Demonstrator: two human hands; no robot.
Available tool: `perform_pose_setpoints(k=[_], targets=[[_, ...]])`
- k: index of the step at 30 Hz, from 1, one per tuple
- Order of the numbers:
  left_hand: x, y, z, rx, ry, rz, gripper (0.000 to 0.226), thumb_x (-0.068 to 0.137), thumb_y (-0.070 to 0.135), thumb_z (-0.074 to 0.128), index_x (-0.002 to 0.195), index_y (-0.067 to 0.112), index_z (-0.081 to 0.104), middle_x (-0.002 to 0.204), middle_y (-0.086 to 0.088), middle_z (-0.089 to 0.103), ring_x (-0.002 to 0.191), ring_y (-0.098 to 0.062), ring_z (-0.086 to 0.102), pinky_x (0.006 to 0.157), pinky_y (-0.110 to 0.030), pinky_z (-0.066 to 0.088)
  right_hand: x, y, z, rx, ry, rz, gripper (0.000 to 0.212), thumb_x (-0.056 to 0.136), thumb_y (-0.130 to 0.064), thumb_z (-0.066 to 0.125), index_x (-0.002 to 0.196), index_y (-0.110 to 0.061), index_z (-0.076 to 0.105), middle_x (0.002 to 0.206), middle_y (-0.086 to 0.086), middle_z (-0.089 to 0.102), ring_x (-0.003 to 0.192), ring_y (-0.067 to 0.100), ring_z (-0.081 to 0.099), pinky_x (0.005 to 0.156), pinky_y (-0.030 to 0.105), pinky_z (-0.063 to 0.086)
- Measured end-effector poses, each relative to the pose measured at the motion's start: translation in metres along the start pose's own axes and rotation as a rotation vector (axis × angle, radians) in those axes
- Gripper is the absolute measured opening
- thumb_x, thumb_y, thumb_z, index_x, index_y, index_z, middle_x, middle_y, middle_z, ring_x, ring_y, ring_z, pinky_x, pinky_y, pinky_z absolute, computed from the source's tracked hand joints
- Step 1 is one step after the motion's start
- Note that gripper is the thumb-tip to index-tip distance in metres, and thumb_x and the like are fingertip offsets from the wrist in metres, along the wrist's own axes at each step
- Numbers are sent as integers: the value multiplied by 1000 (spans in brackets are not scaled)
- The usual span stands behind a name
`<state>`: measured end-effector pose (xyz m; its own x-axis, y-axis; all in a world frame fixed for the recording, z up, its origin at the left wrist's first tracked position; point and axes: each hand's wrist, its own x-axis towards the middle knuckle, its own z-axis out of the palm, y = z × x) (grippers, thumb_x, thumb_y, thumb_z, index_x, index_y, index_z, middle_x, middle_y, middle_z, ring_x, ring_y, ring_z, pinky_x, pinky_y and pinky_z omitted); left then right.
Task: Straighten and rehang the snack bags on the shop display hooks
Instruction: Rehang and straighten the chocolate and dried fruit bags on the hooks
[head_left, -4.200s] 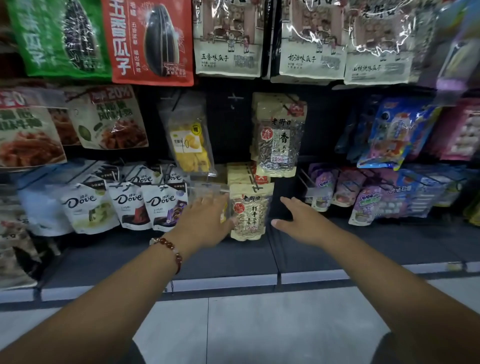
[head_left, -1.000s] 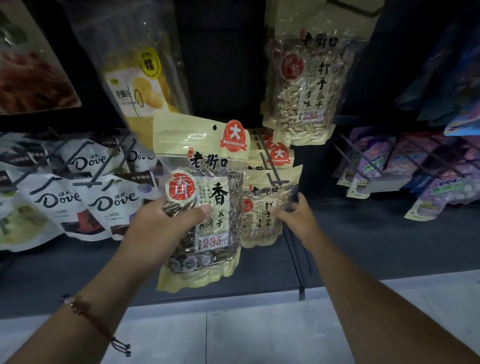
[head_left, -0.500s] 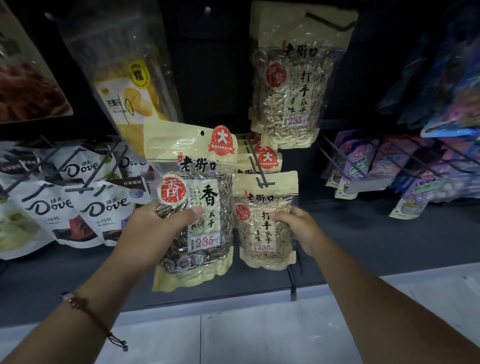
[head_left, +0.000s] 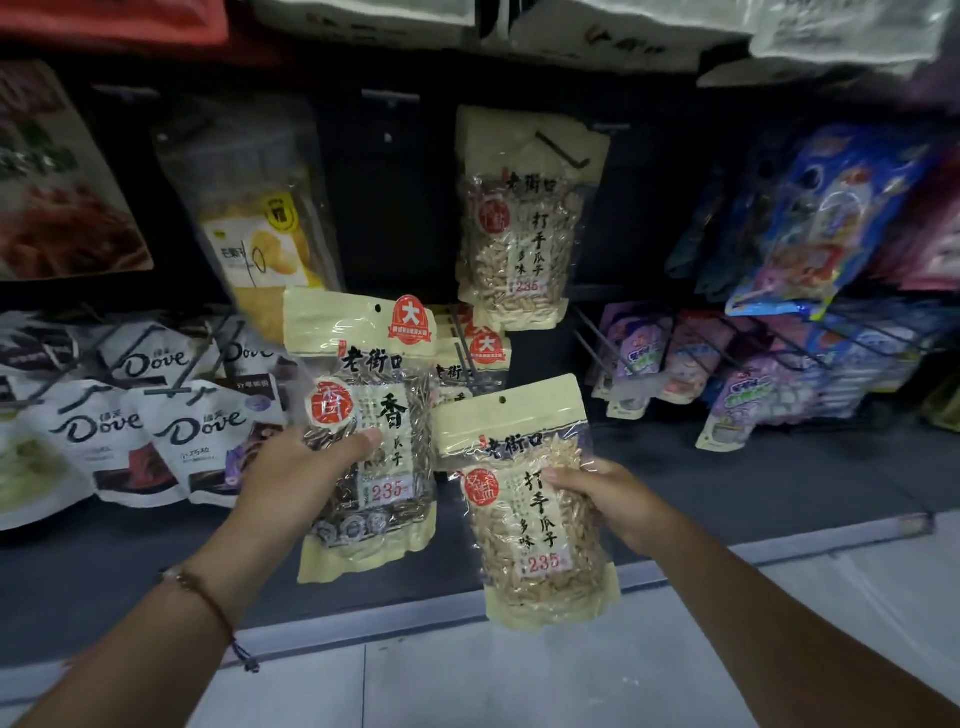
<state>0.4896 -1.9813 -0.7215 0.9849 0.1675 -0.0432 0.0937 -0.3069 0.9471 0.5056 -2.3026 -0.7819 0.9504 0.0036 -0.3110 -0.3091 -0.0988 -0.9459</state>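
Observation:
My left hand (head_left: 298, 480) grips a cream bag of dark sunflower seeds (head_left: 387, 415) by its left side, held upright in front of the lower display hook (head_left: 464, 347). My right hand (head_left: 615, 499) grips a cream bag of pale seeds (head_left: 524, 525) by its right edge, off the hook and tilted slightly. More bags of the same brand (head_left: 480, 351) hang on the lower hook behind both. Another pale-seed bag (head_left: 522, 218) hangs on the upper hook (head_left: 563, 150).
Dove chocolate bags (head_left: 197, 426) hang at the lower left, a dried mango bag (head_left: 260, 228) above them. Purple and blue sweet bags (head_left: 748, 384) hang on wire hooks at the right. A dark shelf base (head_left: 753, 478) runs below, with pale floor tiles (head_left: 519, 675) in front.
My right hand has pulled the pale-seed bag off the lower hook, down and toward me. The left hand keeps holding the dark-seed bag. The view has pulled back slightly.

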Motion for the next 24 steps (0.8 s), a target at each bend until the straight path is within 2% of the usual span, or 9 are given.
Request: perform_pose_setpoints(k=[4,8,12,16,18,19,21,22,24], targets=[[-17,10,2,-35,-5,29,45,74,52,78,109,26,67,97,9,73,94,-18,67,92,-43,51,-35,-19,-14,61,10,-51,53,68,-33,80,112,-6,69,105,13,74,102,28,70,101,44,49],[-29,21,6,-126,22,53,51,73,55,78,114,28,65,101,13,70,97,-16,64,87,-37,47,-63,-45,-23,179,81,-135,38,75,-30,75,107,-10,70,104,9,75,96,22,71,91,36,51],[-29,32,12,-197,63,108,82,64,70,77,133,33,54,115,10,68,104,-17,64,91,-41,51,-71,-71,-30,285,169,-202,47,69,-35,76,108,-10,69,100,5,76,94,20,72,91,36,50],[-30,49,21,-355,99,163,43,82,41,76,118,30,57,91,26,57,85,3,55,81,-28,40,-66,-100,-33,332,189,-237,56,67,-37,78,113,-8,68,105,11,74,98,26,71,97,43,50],[-36,60,23,-409,66,151,23,85,36,73,101,33,56,87,27,53,82,4,51,80,-25,39,-60,-116,-34,327,185,-246,53,68,-35,77,112,-7,68,103,13,74,95,28,72,93,41,52],[-33,59,24,-419,52,142,24,85,38,73,101,32,56,90,26,53,86,-1,53,83,-27,38,-58,-125,-33,319,178,-247,52,68,-34,76,112,-7,68,102,14,75,93,28,72,89,40,53],[-28,58,25,-435,40,134,50,80,46,74,123,27,55,104,23,52,106,-13,55,93,-34,39,-50,-141,-34,308,160,-260,52,69,-35,75,112,-7,68,102,14,74,92,28,73,85,39,54],[-28,61,25,-426,64,155,55,79,48,74,125,25,55,108,21,52,111,-14,54,93,-36,40,-45,-148,-35,303,158,-259,53,70,-36,75,113,-7,68,104,14,74,94,29,72,85,40,54],[-23,61,26,-457,63,146,28,82,41,74,103,29,61,98,22,57,96,-6,57,83,-30,43,-36,-162,-36,301,156,-262,58,70,-40,77,117,-8,67,110,15,72,101,30,70,92,43,53]])
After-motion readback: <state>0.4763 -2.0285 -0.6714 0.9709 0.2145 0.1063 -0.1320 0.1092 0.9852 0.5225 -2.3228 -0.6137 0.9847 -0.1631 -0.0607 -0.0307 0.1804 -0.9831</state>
